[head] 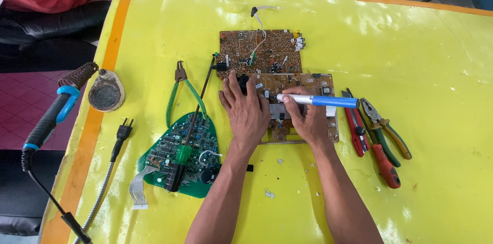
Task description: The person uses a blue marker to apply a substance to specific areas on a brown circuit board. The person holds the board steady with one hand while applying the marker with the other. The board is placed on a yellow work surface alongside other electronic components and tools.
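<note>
While gripped: three boards, one screwdriver.

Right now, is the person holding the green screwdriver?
No. The green screwdriver lies untouched on the green circuit board, while the right hand grips a blue and silver tool and the left hand presses the brown board.

Board partly under hands

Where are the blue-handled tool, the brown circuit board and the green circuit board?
blue-handled tool [334, 102], head view, on its blue handle.
brown circuit board [259, 49], head view, on its bare upper half.
green circuit board [205, 133], head view, on its right part.
</note>
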